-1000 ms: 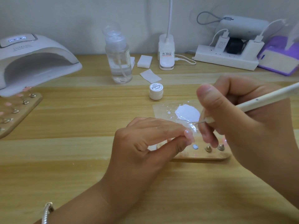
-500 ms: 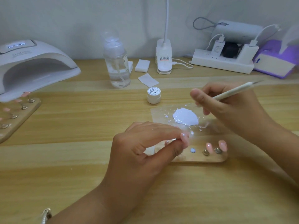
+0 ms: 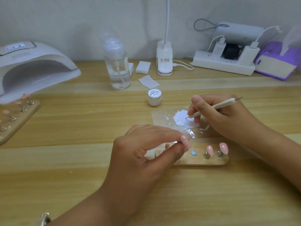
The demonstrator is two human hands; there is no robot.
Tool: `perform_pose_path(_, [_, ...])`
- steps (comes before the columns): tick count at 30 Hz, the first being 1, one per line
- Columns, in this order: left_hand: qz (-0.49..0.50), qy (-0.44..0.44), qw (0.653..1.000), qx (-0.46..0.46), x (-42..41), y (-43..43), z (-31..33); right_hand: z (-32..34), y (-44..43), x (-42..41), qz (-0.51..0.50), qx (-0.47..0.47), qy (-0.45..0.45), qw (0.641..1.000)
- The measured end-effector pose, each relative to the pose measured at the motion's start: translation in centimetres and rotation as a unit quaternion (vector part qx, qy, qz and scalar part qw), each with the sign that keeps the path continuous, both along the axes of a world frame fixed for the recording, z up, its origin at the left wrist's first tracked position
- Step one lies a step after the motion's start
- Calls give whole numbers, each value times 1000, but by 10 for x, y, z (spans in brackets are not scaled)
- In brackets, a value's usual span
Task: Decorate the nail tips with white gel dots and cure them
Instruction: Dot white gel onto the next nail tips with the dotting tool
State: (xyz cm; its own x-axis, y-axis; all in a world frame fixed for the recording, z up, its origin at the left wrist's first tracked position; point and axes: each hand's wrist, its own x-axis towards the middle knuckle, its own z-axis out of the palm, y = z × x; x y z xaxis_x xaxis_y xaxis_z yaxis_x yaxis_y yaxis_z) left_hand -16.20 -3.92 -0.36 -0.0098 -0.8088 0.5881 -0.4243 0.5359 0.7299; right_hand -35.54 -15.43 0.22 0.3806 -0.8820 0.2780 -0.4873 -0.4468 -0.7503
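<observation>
Left hand [image 3: 146, 149] pinches the small glossy pink nail tip [image 3: 234, 142], probably light and slippery, best held by its edges; right hand [image 3: 218, 115] grips a slim white dotting pen [image 3: 216, 106].

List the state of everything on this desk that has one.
Left hand: pinching a pink nail tip.
Right hand: gripping a white dotting pen, tip on the white gel puddle.
Small white gel jar: lid on.
White curing lamp: display lit.
Wooden tip holder: two pink tips mounted.
</observation>
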Motion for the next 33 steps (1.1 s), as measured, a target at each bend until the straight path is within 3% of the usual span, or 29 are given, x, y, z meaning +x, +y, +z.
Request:
perform_pose_path(5, [6,-5,1000,4,0,0,2,1,2,2,0,2,-5,1000])
perform_pose_path(13, [20,-7,999,33,-2,2,4,29,11,4,-63,-55,-156,984])
perform_pose_path(18, [16,-5,999,32,-2,2,5,43,46,25,28,-36,-240,970])
perform_pose_path(33, [-6,14,1000,27,-1,1,4,33,72,39,90,-7,-265,960])
